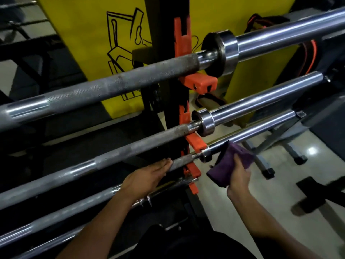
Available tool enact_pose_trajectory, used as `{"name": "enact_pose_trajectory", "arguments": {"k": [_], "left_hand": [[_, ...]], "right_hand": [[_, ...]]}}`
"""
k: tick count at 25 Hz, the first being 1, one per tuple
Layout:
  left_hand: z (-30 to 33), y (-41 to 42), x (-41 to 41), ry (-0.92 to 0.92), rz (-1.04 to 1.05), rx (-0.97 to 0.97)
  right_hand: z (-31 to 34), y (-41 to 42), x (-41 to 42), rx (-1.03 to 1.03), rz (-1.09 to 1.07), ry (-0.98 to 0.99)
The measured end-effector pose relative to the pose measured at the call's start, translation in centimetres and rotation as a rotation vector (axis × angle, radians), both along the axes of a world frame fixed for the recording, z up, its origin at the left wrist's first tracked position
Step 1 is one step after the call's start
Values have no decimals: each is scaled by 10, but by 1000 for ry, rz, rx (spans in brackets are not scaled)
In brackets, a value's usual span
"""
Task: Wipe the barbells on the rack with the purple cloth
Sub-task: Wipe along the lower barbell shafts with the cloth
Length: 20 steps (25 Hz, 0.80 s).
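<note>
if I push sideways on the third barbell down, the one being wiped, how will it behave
The third barbell is likely heavy and stiff: it looks like a long solid steel shaft. Its round, polished sleeve probably feels slippery under the purple cloth. It may roll or turn in the orange hooks, which is perhaps why the left hand rests on it.

Purple cloth (231, 161) hides part of the third barbell's sleeve (261, 128).

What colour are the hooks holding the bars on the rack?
Orange hooks, on a black upright; clearest in the head view.
</note>
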State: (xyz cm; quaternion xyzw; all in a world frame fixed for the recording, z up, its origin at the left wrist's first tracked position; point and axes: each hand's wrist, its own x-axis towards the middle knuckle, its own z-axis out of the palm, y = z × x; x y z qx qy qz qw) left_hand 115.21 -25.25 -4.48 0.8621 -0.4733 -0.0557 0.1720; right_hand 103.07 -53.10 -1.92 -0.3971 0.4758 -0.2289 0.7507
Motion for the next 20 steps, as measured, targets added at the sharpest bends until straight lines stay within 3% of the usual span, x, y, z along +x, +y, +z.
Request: {"name": "enact_pose_trajectory", "arguments": {"k": [2, 7, 10, 14, 16, 18, 20], "left_hand": [[-3, 1, 2, 21, -10, 13], [4, -1, -3, 12, -19, -1], [2, -2, -1, 13, -6, 18], [-2, 0, -1, -16, 2, 14], [-5, -1, 0, -16, -5, 6], [-3, -1, 1, -4, -8, 9], [3, -1, 1, 5, -18, 9]], "right_hand": [[-29, 2, 3, 385, -85, -49], [-52, 20, 40, 578, 7, -169], [-56, 17, 35, 554, 131, -107], [-41, 15, 2, 374, 271, -105], [-22, 16, -21, 110, 281, 38], [7, 19, -35, -473, 369, 196], [26, 25, -31, -1081, 612, 224]]}}
